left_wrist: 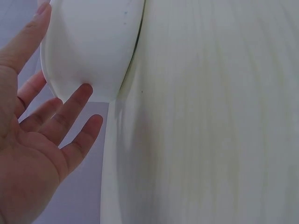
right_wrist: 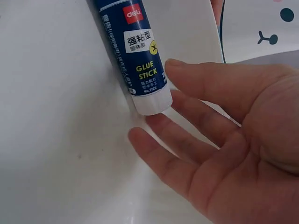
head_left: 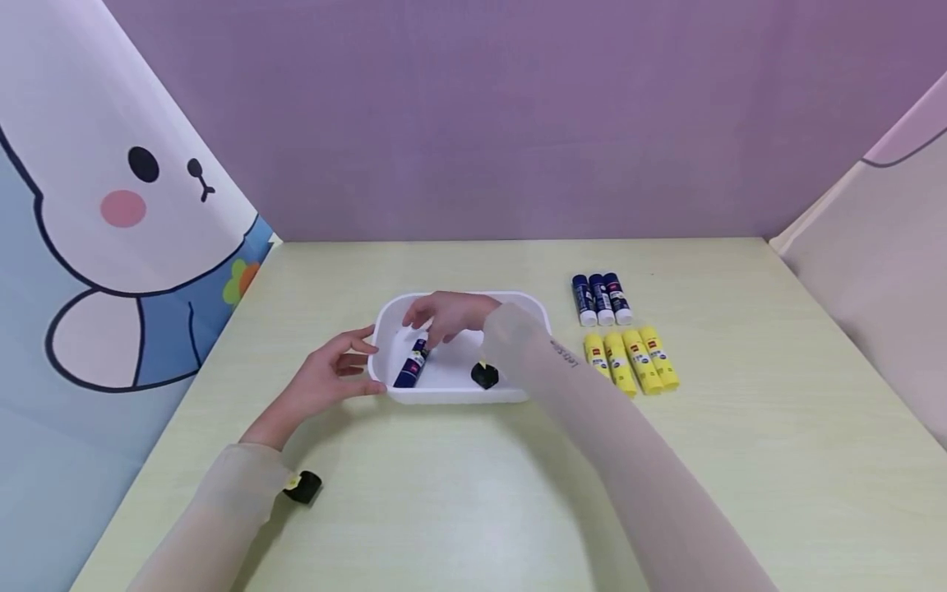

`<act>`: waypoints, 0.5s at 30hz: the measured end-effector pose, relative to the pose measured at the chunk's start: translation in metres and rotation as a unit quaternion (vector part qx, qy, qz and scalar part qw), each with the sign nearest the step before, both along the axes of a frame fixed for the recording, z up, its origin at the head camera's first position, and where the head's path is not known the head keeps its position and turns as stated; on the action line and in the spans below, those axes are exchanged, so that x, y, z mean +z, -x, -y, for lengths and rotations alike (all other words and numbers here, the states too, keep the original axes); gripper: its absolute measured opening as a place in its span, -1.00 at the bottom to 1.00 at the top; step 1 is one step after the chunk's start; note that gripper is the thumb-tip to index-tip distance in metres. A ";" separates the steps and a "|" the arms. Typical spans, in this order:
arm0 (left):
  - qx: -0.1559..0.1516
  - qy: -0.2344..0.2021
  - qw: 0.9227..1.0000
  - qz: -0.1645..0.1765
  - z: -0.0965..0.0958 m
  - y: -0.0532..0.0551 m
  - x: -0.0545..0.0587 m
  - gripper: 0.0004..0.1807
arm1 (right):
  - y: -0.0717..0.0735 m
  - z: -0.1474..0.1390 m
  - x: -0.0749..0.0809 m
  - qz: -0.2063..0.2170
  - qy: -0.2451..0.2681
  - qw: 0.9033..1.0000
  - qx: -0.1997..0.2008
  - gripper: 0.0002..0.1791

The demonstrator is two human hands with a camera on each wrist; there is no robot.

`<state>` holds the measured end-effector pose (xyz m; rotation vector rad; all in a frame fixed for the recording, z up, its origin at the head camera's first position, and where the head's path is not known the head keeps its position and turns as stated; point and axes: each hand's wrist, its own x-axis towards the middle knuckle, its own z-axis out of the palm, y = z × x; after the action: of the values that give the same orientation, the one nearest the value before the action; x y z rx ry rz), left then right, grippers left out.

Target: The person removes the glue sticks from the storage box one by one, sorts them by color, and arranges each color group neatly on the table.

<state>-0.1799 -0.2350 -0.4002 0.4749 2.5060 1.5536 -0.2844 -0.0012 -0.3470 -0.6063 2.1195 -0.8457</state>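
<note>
A navy glue stick with a white end [head_left: 412, 363] lies slanted in a white tray [head_left: 455, 395]. My right hand [head_left: 453, 315] is over the tray, at the stick's white end. In the right wrist view, the thumb [right_wrist: 201, 79] is beside that end of the glue stick [right_wrist: 135, 51], and loosely bent fingers lie below and behind it. No firm hold shows. At the tray's left end, my left hand [head_left: 329, 370] has its thumb and fingers spread against the rim and outer wall. Its fingers [left_wrist: 65, 114] look relaxed in the left wrist view, one tip touching the tray wall [left_wrist: 98, 46].
Right of the tray, three navy glue sticks [head_left: 602, 299] lie side by side. Nearer to me is a row of several yellow glue sticks [head_left: 642, 362]. A purple backdrop [head_left: 518, 123] rises behind the pale table [head_left: 444, 493], with a cartoon-printed cloth [head_left: 111, 271] at left.
</note>
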 end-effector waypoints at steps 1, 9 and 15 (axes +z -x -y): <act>-0.001 -0.001 1.000 -0.002 0.000 0.000 0.000 -0.48 | 0.000 0.000 0.000 0.001 -0.004 1.000 0.007 -0.37; -0.007 -0.010 1.000 -0.012 0.001 0.001 -0.001 -0.48 | -0.006 -0.001 0.003 0.013 -0.062 0.998 -0.002 -0.44; -0.012 -0.016 1.000 -0.015 0.001 0.002 -0.003 -0.47 | -0.006 -0.003 0.002 0.037 -0.082 0.996 0.016 -0.48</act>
<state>-0.1817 -0.2364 -0.4034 0.5341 2.4905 1.5928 -0.2787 0.0018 -0.3454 -0.5146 2.0821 -0.6576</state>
